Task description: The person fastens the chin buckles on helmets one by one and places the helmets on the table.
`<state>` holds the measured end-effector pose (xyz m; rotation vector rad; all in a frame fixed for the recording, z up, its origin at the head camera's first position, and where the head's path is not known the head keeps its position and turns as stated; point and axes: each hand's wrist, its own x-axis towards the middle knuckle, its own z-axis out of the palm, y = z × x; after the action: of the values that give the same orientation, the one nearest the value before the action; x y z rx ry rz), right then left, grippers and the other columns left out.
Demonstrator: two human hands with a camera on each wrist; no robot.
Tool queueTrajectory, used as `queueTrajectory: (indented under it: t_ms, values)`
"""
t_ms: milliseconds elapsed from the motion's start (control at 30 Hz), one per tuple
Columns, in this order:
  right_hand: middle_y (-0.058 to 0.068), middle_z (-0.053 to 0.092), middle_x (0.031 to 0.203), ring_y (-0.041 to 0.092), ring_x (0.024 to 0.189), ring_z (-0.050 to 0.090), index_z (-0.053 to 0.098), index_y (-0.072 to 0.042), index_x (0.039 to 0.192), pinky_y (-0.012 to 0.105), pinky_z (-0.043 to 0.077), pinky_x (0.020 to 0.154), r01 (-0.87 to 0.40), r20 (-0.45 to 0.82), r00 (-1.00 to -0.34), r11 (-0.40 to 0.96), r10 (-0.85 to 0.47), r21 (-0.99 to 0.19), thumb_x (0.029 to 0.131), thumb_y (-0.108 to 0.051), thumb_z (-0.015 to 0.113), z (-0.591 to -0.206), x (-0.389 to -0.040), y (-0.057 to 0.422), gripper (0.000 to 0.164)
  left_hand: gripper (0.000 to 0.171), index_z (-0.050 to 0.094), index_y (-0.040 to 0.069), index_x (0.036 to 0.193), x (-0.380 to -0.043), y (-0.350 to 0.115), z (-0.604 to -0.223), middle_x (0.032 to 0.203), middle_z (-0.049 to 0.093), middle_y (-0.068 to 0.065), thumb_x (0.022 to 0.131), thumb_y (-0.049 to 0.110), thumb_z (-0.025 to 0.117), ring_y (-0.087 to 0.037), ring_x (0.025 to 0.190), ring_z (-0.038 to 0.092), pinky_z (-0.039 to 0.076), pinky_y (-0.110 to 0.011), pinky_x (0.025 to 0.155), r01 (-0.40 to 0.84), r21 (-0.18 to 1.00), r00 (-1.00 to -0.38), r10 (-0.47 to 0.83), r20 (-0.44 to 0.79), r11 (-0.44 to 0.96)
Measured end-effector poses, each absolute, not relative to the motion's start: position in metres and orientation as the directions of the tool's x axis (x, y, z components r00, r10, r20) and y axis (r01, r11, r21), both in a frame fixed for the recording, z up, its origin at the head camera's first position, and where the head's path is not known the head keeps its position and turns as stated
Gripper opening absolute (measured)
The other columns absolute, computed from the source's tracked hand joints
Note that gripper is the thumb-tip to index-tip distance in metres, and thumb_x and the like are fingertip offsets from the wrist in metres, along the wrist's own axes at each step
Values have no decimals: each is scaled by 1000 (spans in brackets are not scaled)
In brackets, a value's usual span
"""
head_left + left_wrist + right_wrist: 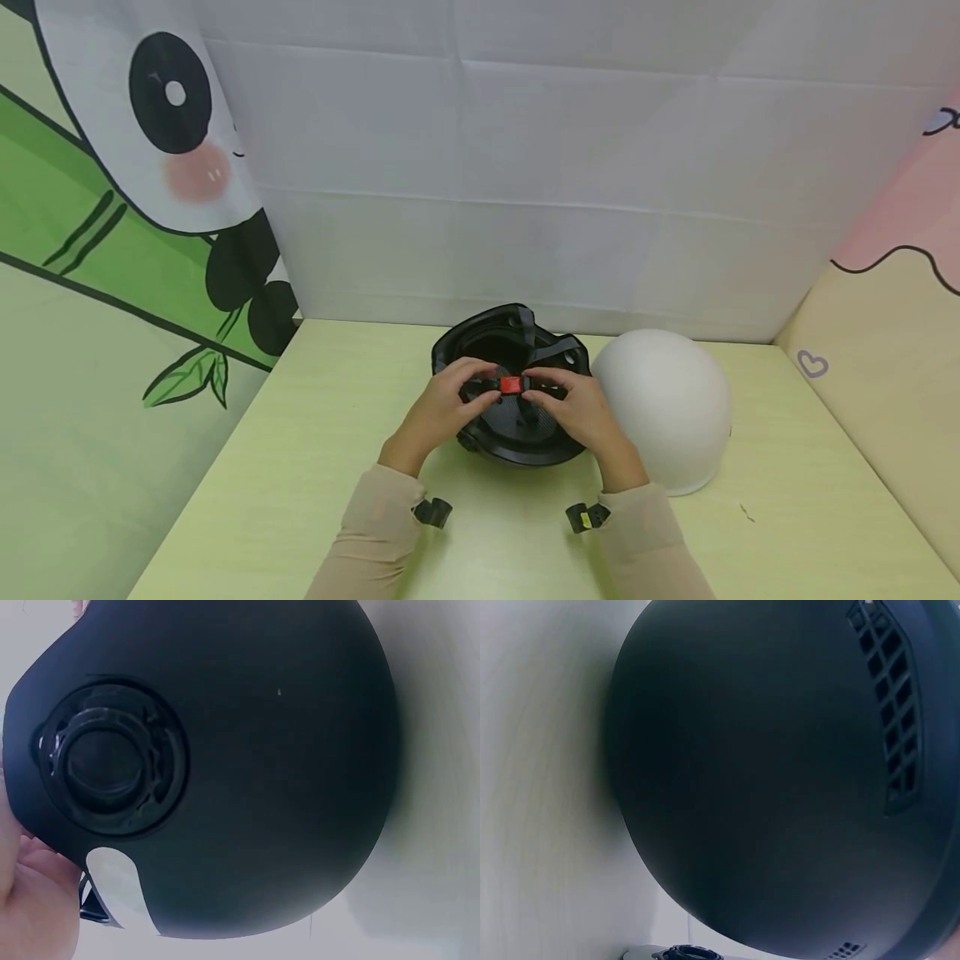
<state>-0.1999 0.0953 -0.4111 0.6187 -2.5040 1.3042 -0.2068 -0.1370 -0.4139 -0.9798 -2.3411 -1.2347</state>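
A black helmet (pixel 525 456) lies upside down on the table, its hollow inside facing up. Across its opening runs a black chin strap with a red buckle (pixel 511 384). My left hand (pixel 438 412) pinches the buckle's left end between thumb and fingers. From the other side my right hand (pixel 588 412) pinches the black right end. The two halves appear joined or touching at the red part. In the left wrist view, the smooth shell (pixel 277 787) hides most of my fingers and carries a round knob (pixel 105 769). The right wrist view shows a vent grille (pixel 896 712) on the shell.
A white helmet (pixel 663 408), dome up, stands close against the black one on the right. The pale wooden table (pixel 300 500) meets a white cloth wall (pixel 540 208) behind and printed side walls. A band with a small camera (pixel 432 512) sits on each wrist.
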Motion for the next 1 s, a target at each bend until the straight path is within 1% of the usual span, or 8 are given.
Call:
queueTrajectory:
  t_ms: [200,367,533,667,733,867,1000]
  values:
    - [4,70,112,26,106,63,72,-10,116,46,49,88,-464,383,-886,495,-262,-735,84,-18,78,-410,-194,95,33,34,64,0,120,-204,-140,-417,116,62,-10,89,8,73,-24,107,60,50,-45,88,705,604,-709,388,589,372]
    - [5,68,115,25,109,62,70,-9,118,48,48,91,-475,368,-879,495,-302,-728,84,-17,78,-409,-188,91,36,33,65,0,118,-198,-145,-421,114,63,-9,87,5,74,-23,104,61,49,-42,89,716,589,-697,328,638,375]
    - [6,65,120,26,111,60,68,-9,122,47,49,89,-507,369,-860,517,-352,-689,84,-17,77,-408,-183,85,40,32,65,-1,116,-192,-150,-425,112,63,-9,85,0,74,-23,101,61,50,-41,86,747,562,-659,279,699,355]
    - [8,63,124,28,114,58,65,-7,126,47,48,91,-556,383,-830,535,-407,-636,84,-19,77,-408,-180,80,45,31,66,0,115,-190,-155,-429,113,63,-8,85,-2,74,-22,100,61,51,-39,85,746,566,-656,245,714,350]
    - [9,62,127,28,116,57,63,-7,128,45,48,92,-575,382,-816,543,-433,-613,85,-20,77,-406,-178,77,47,31,66,-1,115,-188,-158,-430,114,63,-7,85,-2,73,-23,101,61,50,-37,87,743,569,-658,228,718,353]
    - [12,60,129,28,117,57,59,-3,131,44,47,94,-630,383,-772,531,-507,-567,85,-19,77,-402,-175,70,52,31,66,-3,114,-185,-165,-433,114,62,-10,83,-5,73,-26,103,60,46,-28,92,746,561,-647,193,738,359]
    - [13,58,130,28,114,58,55,-3,135,43,48,92,-694,410,-716,519,-565,-498,85,-19,78,-402,-173,63,57,31,65,-10,108,-173,-164,-420,108,60,-20,79,-14,72,-34,98,59,44,-23,91,749,549,-633,152,760,372]
